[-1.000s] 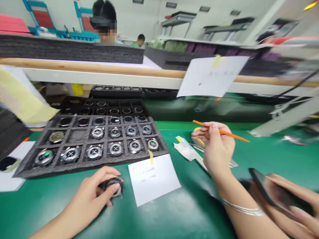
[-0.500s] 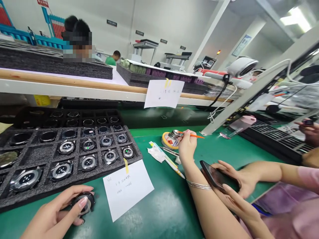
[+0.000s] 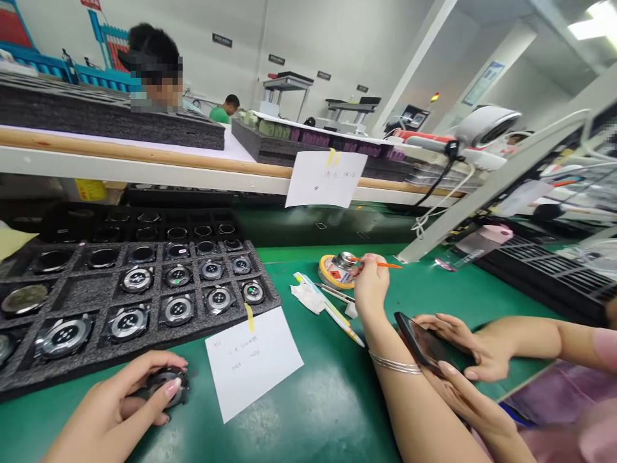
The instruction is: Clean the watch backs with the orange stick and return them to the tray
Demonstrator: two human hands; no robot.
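One watch (image 3: pixel 166 376) sits pinched in the left hand (image 3: pixel 123 402); the right hand (image 3: pixel 373 286) pinches an orange stick (image 3: pixel 389 265) at the can (image 3: pixel 333 273) (dipping, apparently); the next move calls for steadiness.

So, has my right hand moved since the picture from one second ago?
Yes, to the right, judged against the round container: then, the right hand hid most of it; now it shows to the hand's left.
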